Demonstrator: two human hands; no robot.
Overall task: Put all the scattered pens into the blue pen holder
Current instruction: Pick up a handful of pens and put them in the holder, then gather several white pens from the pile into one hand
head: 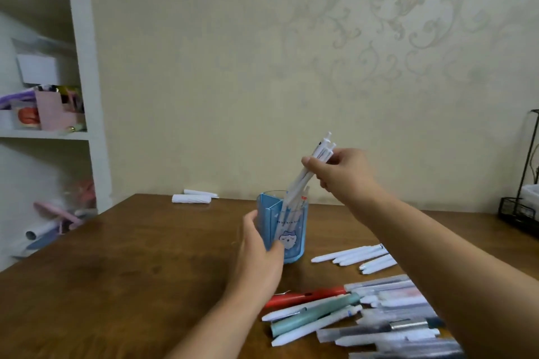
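both hands are busy. left hand (258,245) is wrapped round the side of the blue pen holder (287,227), fingers curled on it, keeping it upright on the brown table (131,271). right hand (338,172) is up above the holder, fingers pinched shut on a small bunch of white pens (309,172). the bunch is tilted, tops up by the hand, bottom ends already down inside the holder w/ what looks like a few others. can't tell if the tips touch the bottom yet.

step now, i think: dropping this bunch in. so the job is only partly done, bc lots of pens are left on the table. a little group of white pens (354,256) lies just right of the holder. nearer the person is a big messy pile (379,312) w/ a red pen (303,296), a green-ish one (313,315) and many see-thru ones, partly under the right arm.

next move, my guess: let go so the bunch slides down, w/ left hand holding the holder firm so it won't tip. then reach for the white group nearby. the pens are thin and smooth, so a bunch could slip or fan out if grabbed loose.

two white rolled things (192,197) sit far back by the wall; can't tell if they're pens.
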